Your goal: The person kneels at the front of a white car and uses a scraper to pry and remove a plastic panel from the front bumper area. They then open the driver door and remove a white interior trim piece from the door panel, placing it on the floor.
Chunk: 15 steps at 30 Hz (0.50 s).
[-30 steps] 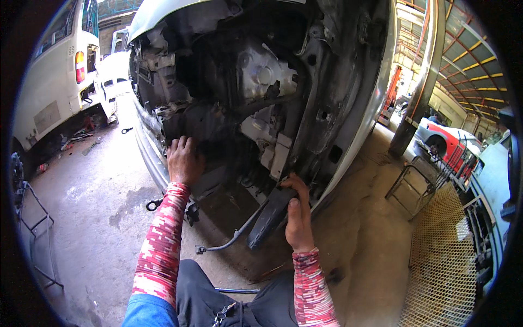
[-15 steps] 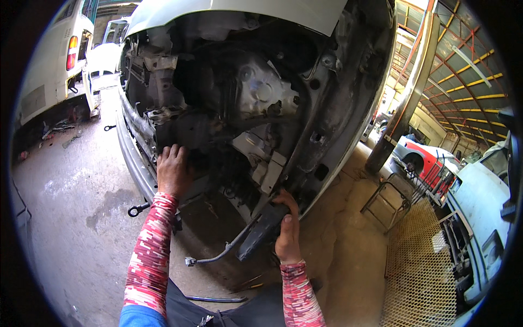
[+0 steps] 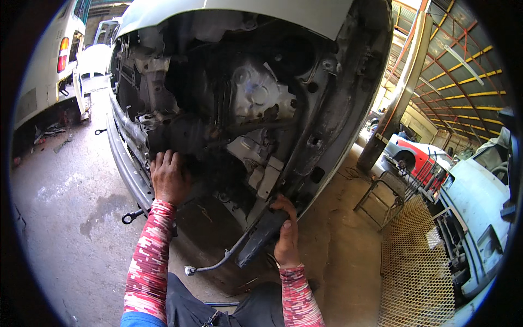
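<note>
The stripped body of a light-coloured vehicle (image 3: 280,22) fills the centre, with exposed dark metal and a silver panel (image 3: 256,92) inside. My left hand (image 3: 169,177) has its fingers curled over the edge of a dark part (image 3: 169,139) at lower left of the opening. My right hand (image 3: 286,234) grips a long black piece (image 3: 253,248) at the lower right edge; its upper fingers are bent round the top of it. A grey cable (image 3: 212,267) with a connector (image 3: 190,270) hangs beside that piece. A metal bar (image 3: 122,169) runs along the left edge.
A white van (image 3: 41,82) stands at left over concrete floor (image 3: 65,207). At right are a post (image 3: 381,131), a metal stand (image 3: 376,201), yellow mesh (image 3: 414,272), a red-and-white car (image 3: 419,161) and a pale blue vehicle (image 3: 485,212).
The view has shifted, so the vehicle sits further left and more of its upper panel shows. Both hands appear lower in the picture, still on the same parts.
</note>
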### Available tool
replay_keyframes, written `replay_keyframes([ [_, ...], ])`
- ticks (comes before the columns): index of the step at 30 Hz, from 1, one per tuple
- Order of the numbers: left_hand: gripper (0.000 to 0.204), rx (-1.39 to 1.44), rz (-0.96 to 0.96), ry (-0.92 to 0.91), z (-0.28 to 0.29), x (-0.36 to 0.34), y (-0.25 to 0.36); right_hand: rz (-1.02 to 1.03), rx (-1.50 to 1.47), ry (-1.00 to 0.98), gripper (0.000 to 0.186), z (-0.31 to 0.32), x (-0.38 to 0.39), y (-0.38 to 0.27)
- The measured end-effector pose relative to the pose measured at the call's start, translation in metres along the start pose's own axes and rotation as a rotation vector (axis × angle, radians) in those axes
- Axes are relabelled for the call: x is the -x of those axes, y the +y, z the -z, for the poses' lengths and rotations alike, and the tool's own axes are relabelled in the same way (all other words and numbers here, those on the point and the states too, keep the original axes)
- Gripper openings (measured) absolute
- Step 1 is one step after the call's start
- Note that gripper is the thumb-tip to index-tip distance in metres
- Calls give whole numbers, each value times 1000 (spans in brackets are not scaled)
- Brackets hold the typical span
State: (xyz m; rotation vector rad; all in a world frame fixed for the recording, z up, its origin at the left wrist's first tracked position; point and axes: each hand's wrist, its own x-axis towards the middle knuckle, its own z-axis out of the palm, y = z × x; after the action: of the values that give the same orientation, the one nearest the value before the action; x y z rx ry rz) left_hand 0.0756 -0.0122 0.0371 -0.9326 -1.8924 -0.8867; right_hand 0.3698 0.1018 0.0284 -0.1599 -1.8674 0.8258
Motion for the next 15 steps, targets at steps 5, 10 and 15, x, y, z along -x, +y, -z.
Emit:
replay_keyframes([
  [5,32,30,-24,30,2,1,-2,16,-22,31,68,-7,-1,4],
  [10,35,71,-21,-11,5,1,-6,16,26,126,74,-21,-3,8],
  [15,38,136,-7,-22,8,1,-7,113,26,218,72,-37,-8,19],
])
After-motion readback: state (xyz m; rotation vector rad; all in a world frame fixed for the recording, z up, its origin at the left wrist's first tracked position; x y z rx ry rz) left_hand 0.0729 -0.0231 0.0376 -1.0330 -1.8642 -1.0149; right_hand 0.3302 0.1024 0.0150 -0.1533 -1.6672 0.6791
